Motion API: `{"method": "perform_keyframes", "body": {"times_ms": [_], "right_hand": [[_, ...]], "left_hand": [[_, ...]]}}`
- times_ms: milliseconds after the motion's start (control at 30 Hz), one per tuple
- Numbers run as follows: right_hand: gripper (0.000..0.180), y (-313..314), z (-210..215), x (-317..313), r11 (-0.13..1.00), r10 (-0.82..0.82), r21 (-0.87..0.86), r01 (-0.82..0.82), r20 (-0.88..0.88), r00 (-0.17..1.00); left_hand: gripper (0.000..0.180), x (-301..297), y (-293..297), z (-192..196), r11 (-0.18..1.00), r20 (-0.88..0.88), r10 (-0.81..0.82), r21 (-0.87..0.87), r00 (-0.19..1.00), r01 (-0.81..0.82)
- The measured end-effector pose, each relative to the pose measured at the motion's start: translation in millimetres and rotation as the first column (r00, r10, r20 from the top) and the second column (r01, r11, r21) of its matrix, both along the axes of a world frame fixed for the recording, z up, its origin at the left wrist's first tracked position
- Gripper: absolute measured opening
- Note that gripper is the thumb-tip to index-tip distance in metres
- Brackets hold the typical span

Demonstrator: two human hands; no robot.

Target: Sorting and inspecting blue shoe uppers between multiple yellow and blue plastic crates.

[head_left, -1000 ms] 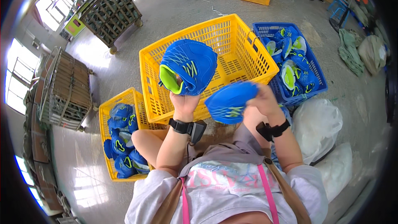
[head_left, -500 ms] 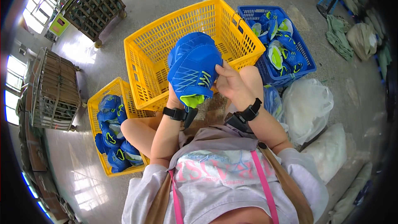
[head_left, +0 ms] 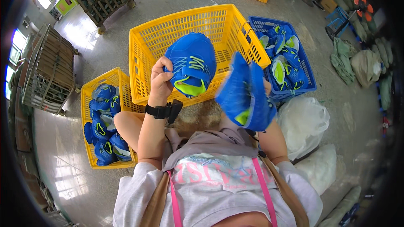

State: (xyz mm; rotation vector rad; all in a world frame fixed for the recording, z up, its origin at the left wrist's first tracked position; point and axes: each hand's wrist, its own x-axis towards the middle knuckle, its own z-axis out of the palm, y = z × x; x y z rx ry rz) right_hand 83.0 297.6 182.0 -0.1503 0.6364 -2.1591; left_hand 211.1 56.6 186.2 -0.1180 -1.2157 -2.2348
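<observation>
My left hand point(head_left: 160, 77) grips a blue shoe upper point(head_left: 191, 54) by its side, thumb on the outer face. The upper has yellow-green laces and a lime lining, and is held over the near part of a large yellow crate point(head_left: 139, 65). More blue shoe upper point(head_left: 248, 96), blurred by motion, is in my right hand point(head_left: 267, 86), apart from the left one. It shows two overlapping blue flaps and a bit of lime lining; whether this is one upper or two I cannot tell. Most of my right hand is hidden behind it.
A blue crate point(head_left: 312, 85) of blue uppers stands at right, a smaller yellow crate point(head_left: 110, 164) of them at left. White plastic bags point(head_left: 305, 122) lie by my right arm. Slatted carts point(head_left: 48, 71) stand at far left; an orange-bladed fan point(head_left: 364, 6) is at far right.
The blue pieces held together before are now apart: one stays in my left hand, the other has swung right and nearer in my right hand. The view has shifted slightly.
</observation>
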Motion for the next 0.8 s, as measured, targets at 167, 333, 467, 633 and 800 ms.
{"method": "perform_keyframes", "body": {"times_ms": [167,333,467,633,800], "right_hand": [[0.054,-35,5,-11,0.986,0.164,0.034,-0.162,-0.324,0.932],[0.060,-49,-43,-32,0.954,0.278,0.008,-0.301,-0.402,0.872],[0.045,-55,-28,-26,0.989,0.129,0.109,-0.097,-0.337,0.933],[0.045,-66,-31,-21,0.891,-0.251,0.019,0.454,-0.813,0.525],[0.039,-68,-13,-20,0.759,-0.223,0.016,0.651,-0.933,0.283]], "left_hand": [[0.006,-2,16,-15,0.978,0.176,-0.168,-0.092,0.970,0.186],[0.016,12,13,-15,0.957,0.155,-0.254,-0.106,0.955,0.271],[0.045,24,5,-20,0.937,0.274,-0.144,-0.271,0.951,0.220],[0.084,7,50,1,0.961,0.337,0.009,-0.264,0.941,0.086],[0.080,2,64,-12,0.946,0.394,0.246,-0.298,0.886,-0.131]]}}
